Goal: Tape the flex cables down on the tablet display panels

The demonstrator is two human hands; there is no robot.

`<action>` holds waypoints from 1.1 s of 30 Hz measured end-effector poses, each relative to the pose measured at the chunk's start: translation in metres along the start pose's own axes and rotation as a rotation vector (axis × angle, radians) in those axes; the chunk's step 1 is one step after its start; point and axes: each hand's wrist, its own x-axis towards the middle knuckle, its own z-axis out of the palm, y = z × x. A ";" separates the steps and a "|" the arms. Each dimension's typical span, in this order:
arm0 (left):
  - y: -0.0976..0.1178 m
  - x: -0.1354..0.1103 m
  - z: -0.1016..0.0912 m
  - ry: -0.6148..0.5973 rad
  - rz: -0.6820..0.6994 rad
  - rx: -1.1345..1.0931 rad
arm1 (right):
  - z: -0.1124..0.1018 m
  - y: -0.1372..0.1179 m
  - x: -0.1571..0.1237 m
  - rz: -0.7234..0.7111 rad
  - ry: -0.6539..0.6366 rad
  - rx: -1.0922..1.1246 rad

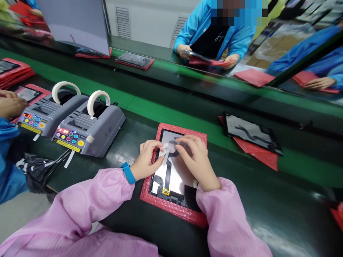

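A tablet panel [175, 178] with a black flex cable lies face down on a red bubble-wrap mat [171, 207] in front of me. My left hand [148, 159] pinches a small pale strip of tape [167, 147] over the panel's upper part. My right hand [195, 162] rests on the panel beside it, fingers curled and pressing on the tape's other end. Both wrists come out of pink sleeves, and a blue band sits on the left wrist.
Two grey tape dispensers [91, 128] [49, 112] with white rolls stand at left. Another panel on red wrap [252, 137] lies on the green belt at right. People in blue jackets [214, 32] work across the belt, and another person's hand [10, 105] is at far left.
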 end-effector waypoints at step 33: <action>0.023 0.023 0.012 -0.332 0.183 0.496 | 0.002 0.019 -0.009 0.343 0.069 -0.408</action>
